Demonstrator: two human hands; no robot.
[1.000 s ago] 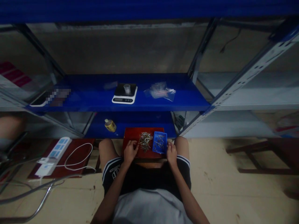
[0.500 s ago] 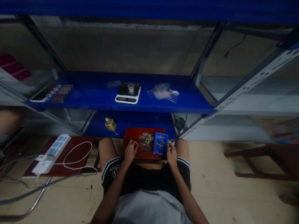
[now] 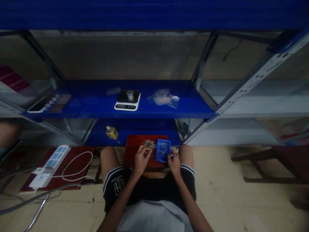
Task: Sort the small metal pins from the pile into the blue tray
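Observation:
A red-brown stool [image 3: 131, 153] stands between my knees. On it lies a loose pile of thin metal pieces [image 3: 149, 144], like nails or screws. To the right of the pile sits a small blue tray [image 3: 157, 157] with several more such pieces in it. My left hand [image 3: 142, 158] is at the pile's near side, thumb and fingers closed together; what is between them is too small to make out. My right hand [image 3: 174, 161] has its bent fingers at the tray's lower right edge, touching or gripping it.
On the blue shelf [image 3: 96, 103] ahead are a scale [image 3: 126, 106] with a small clear cup [image 3: 130, 95] and plastic bags [image 3: 164, 97]. Below stands a yellow bottle [image 3: 112, 132]. A power strip [image 3: 49, 167] with cables lies on another stool at left.
My left hand has moved right, from the stool's left part to over the pile's near edge. My right hand is now closer against the tray. The camera view has shifted slightly.

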